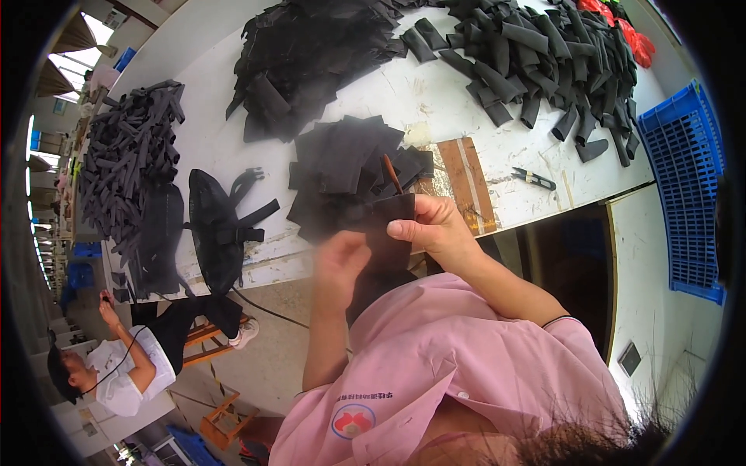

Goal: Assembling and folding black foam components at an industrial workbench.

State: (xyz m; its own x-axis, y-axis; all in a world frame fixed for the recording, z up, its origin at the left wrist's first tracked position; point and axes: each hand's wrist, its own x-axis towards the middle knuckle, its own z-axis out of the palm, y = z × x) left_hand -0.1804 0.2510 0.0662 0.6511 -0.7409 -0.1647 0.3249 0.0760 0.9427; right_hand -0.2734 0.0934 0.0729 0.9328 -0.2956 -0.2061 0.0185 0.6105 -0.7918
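My right hand (431,225) pinches the top edge of a flat black fabric piece (392,248), and a thin brown stick (391,172) rises from the fingers. My left hand (340,260), blurred, is on the left side of the same piece. Both hands are held just off the front edge of the white table (217,132). Right behind them on the table lies a loose stack of similar black pieces (346,167).
Black rolled pieces (544,54) are heaped at the back right, another black heap (311,54) at back centre, black strips (128,155) at left. A black mesh fan (214,229), small snips (535,179), a wooden board (466,182), a blue crate (688,186). A seated person (124,365) at lower left.
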